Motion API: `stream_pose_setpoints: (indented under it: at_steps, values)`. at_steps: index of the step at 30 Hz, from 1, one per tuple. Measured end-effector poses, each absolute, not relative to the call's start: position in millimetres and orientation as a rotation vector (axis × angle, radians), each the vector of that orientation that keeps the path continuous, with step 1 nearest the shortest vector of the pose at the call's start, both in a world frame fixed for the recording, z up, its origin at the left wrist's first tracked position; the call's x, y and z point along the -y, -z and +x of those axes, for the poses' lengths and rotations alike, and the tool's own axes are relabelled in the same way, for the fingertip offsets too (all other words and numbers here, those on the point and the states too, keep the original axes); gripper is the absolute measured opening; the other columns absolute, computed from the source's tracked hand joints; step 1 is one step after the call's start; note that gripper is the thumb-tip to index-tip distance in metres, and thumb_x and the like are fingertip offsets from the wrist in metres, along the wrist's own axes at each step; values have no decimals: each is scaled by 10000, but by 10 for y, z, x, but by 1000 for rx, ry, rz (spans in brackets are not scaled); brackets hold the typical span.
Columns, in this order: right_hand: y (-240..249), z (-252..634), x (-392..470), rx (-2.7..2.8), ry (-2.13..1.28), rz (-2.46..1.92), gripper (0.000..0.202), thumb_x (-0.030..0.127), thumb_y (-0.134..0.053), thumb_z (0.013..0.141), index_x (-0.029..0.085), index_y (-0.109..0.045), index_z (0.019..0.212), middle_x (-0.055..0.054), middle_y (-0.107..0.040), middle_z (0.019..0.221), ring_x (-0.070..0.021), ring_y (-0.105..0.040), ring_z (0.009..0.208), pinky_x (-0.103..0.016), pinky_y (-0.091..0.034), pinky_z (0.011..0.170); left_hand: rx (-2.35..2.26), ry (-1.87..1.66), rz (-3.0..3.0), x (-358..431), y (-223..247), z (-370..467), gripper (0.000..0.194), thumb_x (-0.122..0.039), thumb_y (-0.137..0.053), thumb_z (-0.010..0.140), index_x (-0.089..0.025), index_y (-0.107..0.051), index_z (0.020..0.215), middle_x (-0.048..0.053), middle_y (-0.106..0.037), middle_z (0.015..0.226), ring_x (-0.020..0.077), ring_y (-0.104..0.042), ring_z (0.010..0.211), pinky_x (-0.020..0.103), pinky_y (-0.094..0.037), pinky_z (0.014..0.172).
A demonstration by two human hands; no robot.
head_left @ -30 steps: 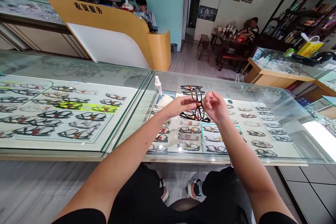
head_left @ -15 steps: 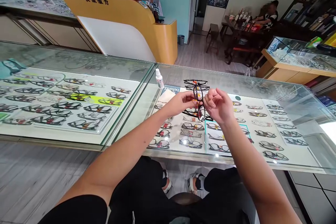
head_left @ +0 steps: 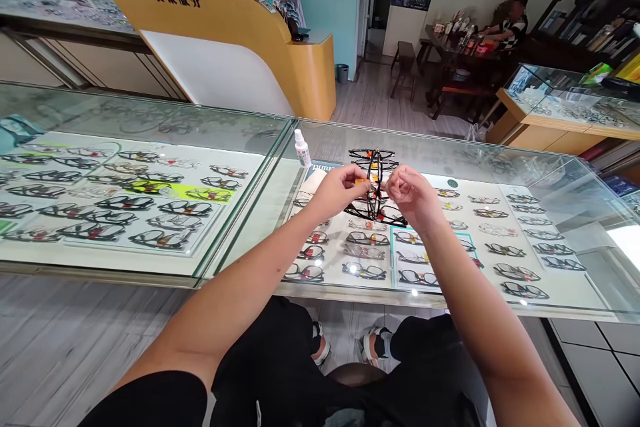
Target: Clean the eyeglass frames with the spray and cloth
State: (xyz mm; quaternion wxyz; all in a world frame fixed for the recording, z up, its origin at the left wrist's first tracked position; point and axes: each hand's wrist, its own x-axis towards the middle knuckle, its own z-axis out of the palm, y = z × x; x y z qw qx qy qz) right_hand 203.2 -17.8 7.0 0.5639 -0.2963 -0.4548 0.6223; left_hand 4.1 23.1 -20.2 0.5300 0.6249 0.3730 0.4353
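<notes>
Left hand (head_left: pixel 336 191): thumb and fingers pinched on black eyeglasses (head_left: pixel 375 185), which stand on edge between the two hands. Right hand (head_left: pixel 414 196): fingers curled beside the frame; cannot tell whether they grip it. White spray bottle (head_left: pixel 302 149) stands beyond the left fingers, leftward. Displayed glasses (head_left: pixel 367 239) lie nearer the body than the fingers.

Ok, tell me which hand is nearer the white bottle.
Left. The left hand is right of the white bottle and nearer the camera, not touching it; the right hand is farther to the right, past the left hand.
</notes>
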Motion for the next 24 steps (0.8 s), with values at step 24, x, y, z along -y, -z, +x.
stream_pose_setpoints:
  at_steps: [24]
  values:
    - [94,2028,110,1129,-1304,-1022,259,479,-929,719,260,-831,815,-19,-802,949,-204,-665,944,-365,-499,932,-789,-942,1514,-209,159,22,400,-452,-924,757,-172,-694,927,19,-705,876,156,-671,810,318,-550,799]
